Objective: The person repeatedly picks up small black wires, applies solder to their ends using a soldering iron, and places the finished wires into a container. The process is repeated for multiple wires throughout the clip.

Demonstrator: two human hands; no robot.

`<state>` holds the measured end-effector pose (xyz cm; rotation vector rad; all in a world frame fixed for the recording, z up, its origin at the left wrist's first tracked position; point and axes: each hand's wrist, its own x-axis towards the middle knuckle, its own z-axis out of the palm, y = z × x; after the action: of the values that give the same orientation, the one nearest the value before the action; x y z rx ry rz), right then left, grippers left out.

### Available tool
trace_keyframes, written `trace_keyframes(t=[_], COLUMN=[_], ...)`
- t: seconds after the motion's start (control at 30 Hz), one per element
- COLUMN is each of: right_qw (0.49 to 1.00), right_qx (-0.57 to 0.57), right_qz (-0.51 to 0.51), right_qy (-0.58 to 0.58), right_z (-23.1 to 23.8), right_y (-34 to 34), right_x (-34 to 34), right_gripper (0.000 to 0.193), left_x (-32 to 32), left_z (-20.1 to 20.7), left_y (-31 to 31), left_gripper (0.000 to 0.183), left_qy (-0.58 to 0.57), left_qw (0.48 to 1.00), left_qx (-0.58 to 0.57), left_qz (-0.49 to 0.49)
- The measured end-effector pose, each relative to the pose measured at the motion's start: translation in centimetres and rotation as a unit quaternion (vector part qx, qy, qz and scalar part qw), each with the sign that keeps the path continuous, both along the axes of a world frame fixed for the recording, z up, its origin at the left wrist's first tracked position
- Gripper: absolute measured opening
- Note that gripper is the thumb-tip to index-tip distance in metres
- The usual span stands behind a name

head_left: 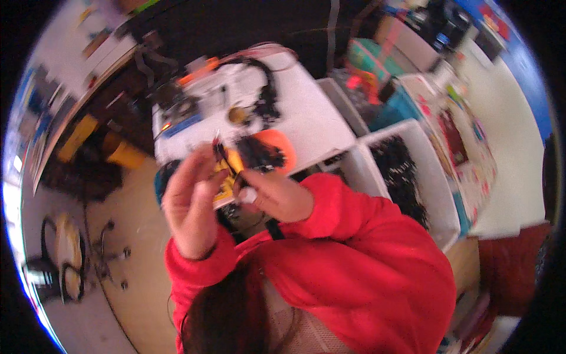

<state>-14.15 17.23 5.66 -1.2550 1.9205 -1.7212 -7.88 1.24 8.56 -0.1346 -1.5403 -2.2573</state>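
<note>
Both of my hands are raised close together over the near edge of the white table (321,133), blurred by motion. My right hand (277,192) is closed round a slim yellow-and-black piece (234,159); its exact kind is too smeared to tell. A white wrap or cover (248,195) shows on one of its fingers. My left hand (191,192) has its fingers bent in toward the same spot, pinching something dark and thin with a reddish part. Just beyond the hands stands an orange bowl (287,147) with small black parts in it.
A black cable loop (268,88), a round tan item (237,114) and a blue-edged device (183,125) lie on the table. To the right stands a white bin (453,218) of black parts (398,171). A chair (62,251) is at the left.
</note>
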Motion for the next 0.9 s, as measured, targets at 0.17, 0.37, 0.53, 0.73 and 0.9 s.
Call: trace_keyframes(t=[0.17,0.37,0.53,0.73,0.9], right_qw=[0.972,0.855,0.686,0.574,0.774], right_qx=[-0.014,0.307,0.52,0.682,0.427], right_qz=[-0.231,-0.405,-0.496,-0.452,-0.423], right_qy=[-0.053,0.103,0.118,-0.032,0.198], right_z=[7.0,7.6,-6.2,-14.5,-8.8], right_y=[17.5,30.8,36.5,34.8,22.7], right_x=[-0.9,1.2,-2.6,-6.7,-9.0], right_gripper=[0.027,0.024,0.024,0.033,0.019], left_x=[0.8,1.9,3.2,3.5,0.3], left_z=[-1.8,-8.3,-11.4,-12.7,-12.5], left_y=[-3.0,-8.1,-9.6,-12.0,-14.2], left_gripper=[0.037,0.023,0.021,0.016,0.011], left_qy=[-0.057,-0.185,-0.253,-0.252,-0.173], left_qw=[0.993,0.966,0.952,0.922,0.814], left_qx=[-0.098,-0.179,-0.162,-0.255,-0.486], left_qz=[-0.023,0.017,0.059,0.146,0.266])
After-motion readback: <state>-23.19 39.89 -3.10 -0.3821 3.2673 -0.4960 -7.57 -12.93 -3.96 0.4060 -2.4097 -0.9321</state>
